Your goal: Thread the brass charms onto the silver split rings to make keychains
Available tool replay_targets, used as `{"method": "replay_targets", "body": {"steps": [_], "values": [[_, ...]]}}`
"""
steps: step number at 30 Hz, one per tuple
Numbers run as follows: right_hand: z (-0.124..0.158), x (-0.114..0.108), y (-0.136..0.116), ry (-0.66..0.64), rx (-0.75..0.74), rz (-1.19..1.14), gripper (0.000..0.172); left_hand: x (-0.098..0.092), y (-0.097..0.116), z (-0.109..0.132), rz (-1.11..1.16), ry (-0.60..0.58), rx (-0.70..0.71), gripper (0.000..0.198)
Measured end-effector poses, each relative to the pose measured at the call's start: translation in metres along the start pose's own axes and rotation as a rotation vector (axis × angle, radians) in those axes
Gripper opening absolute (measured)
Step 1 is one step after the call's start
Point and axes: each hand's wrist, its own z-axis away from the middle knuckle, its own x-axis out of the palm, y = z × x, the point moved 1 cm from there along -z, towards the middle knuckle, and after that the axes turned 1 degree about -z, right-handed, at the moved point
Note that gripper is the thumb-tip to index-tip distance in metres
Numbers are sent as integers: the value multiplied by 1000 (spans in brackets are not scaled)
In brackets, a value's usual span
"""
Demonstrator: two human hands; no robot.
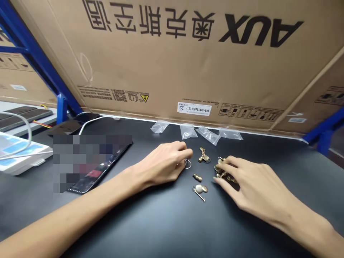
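Hands both down on the black tabletop (150,222), apart, with small brass trinkets between them. Left hand (163,163) loosely curled, fingertips at a small metal ring (188,164); cannot tell if it grips the ring. Right hand (249,182) relaxed, fingers spread and not clenched, tips over a heap of brass trinkets (223,172).

Far left of frame: white box (21,152) with a blue pattern, a looped white cable (99,120) running up and behind, and a black power strip (24,118) on a pale shelf at upper left. Dark tablet (99,175), partly blurred out, lies flat just beside the left hand.

Center, between the hands: brass charm (204,156) near the top, short brass bead (197,177) below it, then a pale bead with a metal pin (199,190) lowest.

Along the far table edge, left to right: four small clear plastic bags (188,131), loosely spaced. Behind them, a large cardboard box (172,53) printed with AUX fills the top of the frame, upside down, with blue shelf frame (322,130) at right.
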Motion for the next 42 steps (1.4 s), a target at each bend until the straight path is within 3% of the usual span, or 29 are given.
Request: {"method": "replay_targets", "body": {"steps": [3,8,15,19,24,27,35,42], "values": [[-1,-1,0,48,36,-55,28,-2,1,1,-70,-73,60,12],[-12,4,5,130,52,-119,24,-2,0,2,-119,-62,64,12],[-37,11,-5,44,-133,124,25,0,0,3,-114,-11,31,17],[-42,2,-12,69,-175,141,26,1,4,5,36,111,-14,18],[-37,-8,-14,153,-152,-81,24,2,15,6,301,269,-103,24],[-32,-6,-14,171,-169,-173,26,2,19,6,421,260,-147,18],[-27,-2,-16,263,-221,-225,31,7,23,4,432,160,-222,14],[-26,3,-15,368,-278,-267,35,7,28,4,536,249,-238,27]]}}
